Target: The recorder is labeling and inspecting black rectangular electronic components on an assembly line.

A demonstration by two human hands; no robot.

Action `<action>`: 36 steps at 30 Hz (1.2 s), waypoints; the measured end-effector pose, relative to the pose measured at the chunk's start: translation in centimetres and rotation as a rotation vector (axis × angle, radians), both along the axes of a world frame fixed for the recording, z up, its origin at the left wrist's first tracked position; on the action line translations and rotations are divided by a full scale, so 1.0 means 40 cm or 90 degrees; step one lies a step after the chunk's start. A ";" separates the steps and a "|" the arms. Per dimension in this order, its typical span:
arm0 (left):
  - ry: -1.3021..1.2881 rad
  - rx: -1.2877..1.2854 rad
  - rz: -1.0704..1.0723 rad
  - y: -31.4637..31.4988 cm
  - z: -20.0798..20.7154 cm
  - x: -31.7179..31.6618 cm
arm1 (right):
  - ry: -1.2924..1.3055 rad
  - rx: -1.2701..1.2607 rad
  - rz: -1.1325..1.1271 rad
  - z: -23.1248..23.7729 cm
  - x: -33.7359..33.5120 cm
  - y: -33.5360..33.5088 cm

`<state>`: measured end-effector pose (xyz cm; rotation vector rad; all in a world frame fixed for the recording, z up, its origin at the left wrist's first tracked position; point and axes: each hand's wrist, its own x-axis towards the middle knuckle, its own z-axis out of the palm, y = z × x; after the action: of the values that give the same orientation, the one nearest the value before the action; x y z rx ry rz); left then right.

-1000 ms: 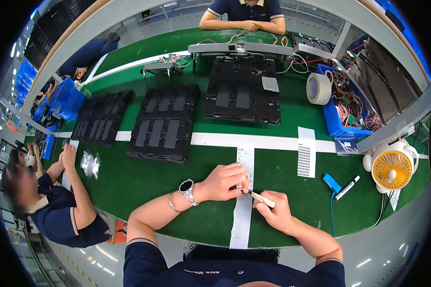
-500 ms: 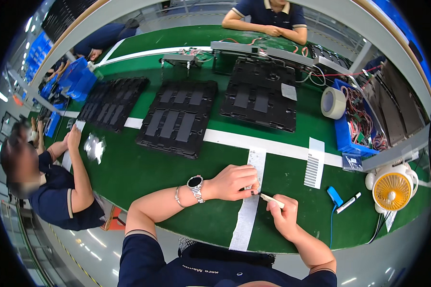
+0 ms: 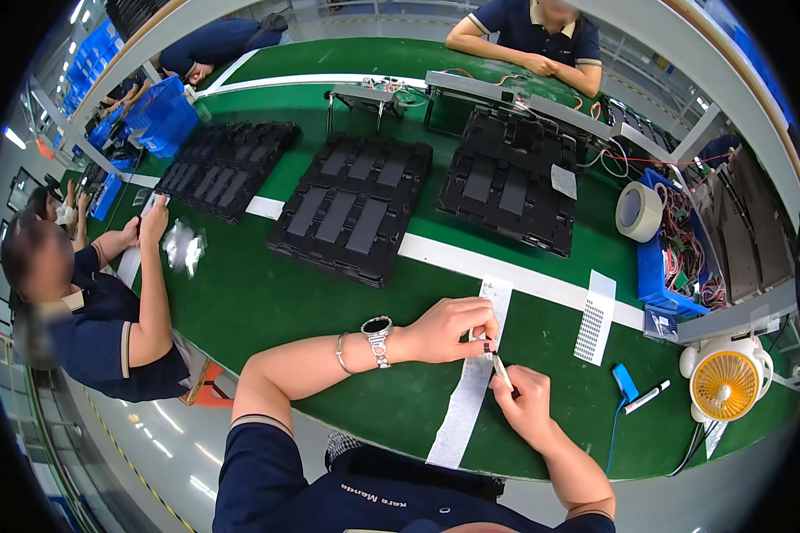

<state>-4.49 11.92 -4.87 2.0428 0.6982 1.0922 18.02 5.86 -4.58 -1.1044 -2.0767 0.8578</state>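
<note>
My left hand (image 3: 452, 330), with a watch and a bracelet on its wrist, pinches a small dark piece (image 3: 487, 347) between thumb and fingers. In my right hand (image 3: 526, 401) is a slim cream-coloured tool (image 3: 501, 369), its tip up against that piece. The tool's exact kind is too small to make out. Both hands hover over a long white paper strip (image 3: 460, 422) lying on the green table (image 3: 364, 324). Right of it lies a white label sheet (image 3: 594, 318) with rows of small dark marks.
Black trays (image 3: 351, 209) lie farther back. At right are a tape roll (image 3: 629, 213), a blue bin (image 3: 651, 266) of wires, a small fan (image 3: 724, 389), a marker (image 3: 646, 397) and a blue strap (image 3: 625, 382). Co-workers sit at left and across; clear plastic wrap (image 3: 184, 247) lies near the left one.
The view has shifted, so the table things appear farther right and the near ones slightly lower. The tool in my right hand now points more upright, its tip at the dark piece.
</note>
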 end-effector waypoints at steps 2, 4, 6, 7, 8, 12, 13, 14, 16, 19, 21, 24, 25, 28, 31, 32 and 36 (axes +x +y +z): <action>-0.002 -0.003 0.000 0.000 -0.002 0.003 | -0.014 0.006 0.005 0.002 0.002 -0.001; -0.007 0.022 -0.006 0.006 -0.012 -0.002 | -0.015 0.004 -0.004 0.009 -0.005 -0.003; -0.004 0.040 -0.003 0.007 -0.020 -0.004 | -0.008 -0.012 -0.025 0.021 -0.014 -0.008; -0.002 0.048 -0.001 0.008 -0.021 -0.004 | -0.011 -0.012 -0.025 0.023 -0.014 -0.008; 0.004 0.057 -0.003 0.009 -0.019 -0.005 | -0.013 -0.012 -0.024 0.024 -0.015 -0.008; 0.039 0.072 -0.019 0.003 -0.009 0.000 | -0.039 -0.001 -0.015 0.020 -0.008 -0.009; 0.053 0.073 -0.024 0.001 -0.007 0.001 | -0.039 0.002 -0.016 0.021 -0.009 -0.009; 0.051 0.077 -0.030 -0.001 -0.007 0.002 | -0.040 0.005 -0.017 0.024 -0.010 -0.011; 0.047 0.085 -0.035 -0.006 -0.008 -0.001 | -0.043 0.005 -0.013 0.025 -0.014 -0.012; 0.068 0.096 -0.039 -0.007 -0.006 -0.005 | -0.046 0.006 -0.015 0.021 -0.014 -0.014; 0.070 0.101 -0.038 -0.009 -0.008 -0.005 | -0.041 0.018 -0.021 0.024 -0.015 -0.014; 0.055 0.104 -0.031 -0.009 -0.010 -0.003 | -0.008 0.013 -0.016 0.022 -0.011 -0.012; 0.052 0.107 -0.031 -0.008 -0.007 -0.003 | -0.006 0.017 -0.016 0.022 -0.009 -0.009; 0.058 0.115 -0.027 -0.007 -0.005 -0.003 | -0.007 0.019 -0.024 0.024 -0.008 -0.003; 0.062 0.121 -0.016 -0.008 -0.006 -0.004 | -0.012 0.001 -0.034 0.027 -0.011 -0.001; 0.062 0.123 -0.011 -0.009 -0.007 -0.005 | -0.007 -0.008 -0.031 0.019 -0.008 -0.002; 0.067 0.138 0.003 -0.007 -0.005 -0.003 | -0.007 -0.078 -0.043 0.018 -0.012 -0.008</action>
<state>-4.63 11.66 -5.09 2.2971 0.6612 1.1104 17.52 5.56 -3.85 -1.2403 -2.0054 0.9584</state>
